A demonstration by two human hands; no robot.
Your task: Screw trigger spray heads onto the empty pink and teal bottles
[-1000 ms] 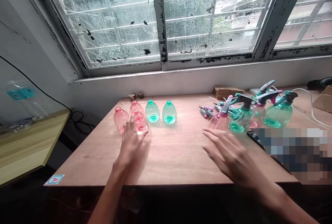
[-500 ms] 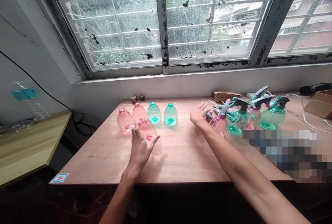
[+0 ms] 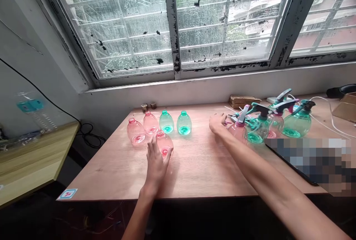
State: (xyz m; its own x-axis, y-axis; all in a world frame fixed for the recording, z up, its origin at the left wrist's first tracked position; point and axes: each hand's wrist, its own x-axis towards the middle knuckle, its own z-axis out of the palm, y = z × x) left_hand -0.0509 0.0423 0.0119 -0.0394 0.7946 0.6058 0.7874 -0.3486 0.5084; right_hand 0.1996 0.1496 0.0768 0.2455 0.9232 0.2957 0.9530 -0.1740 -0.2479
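Note:
My left hand (image 3: 157,160) is closed around a pink clear bottle (image 3: 165,143) with no spray top, its thumb on the right side. Behind it stand two more open-necked pink bottles (image 3: 135,132) and two green bottles (image 3: 184,124). Farther right, my right hand (image 3: 218,123) has its fingers curled beside a small heap of loose spray heads (image 3: 235,117); what they pinch is hidden. Close to that wrist stands a pink spray bottle (image 3: 238,130) with its trigger head on, partly covered by my forearm.
Green spray bottles (image 3: 297,123) with trigger heads stand at the right, beside a blurred flat panel (image 3: 311,162). A brown carton (image 3: 243,102) lies by the wall, and two small metallic pieces (image 3: 144,107) sit at the back left. White cables run along the right side.
My left hand has shifted right with the pink bottle, its thumb now closer against it. The right hand's stretched fingers have bent down toward the loose spray heads.

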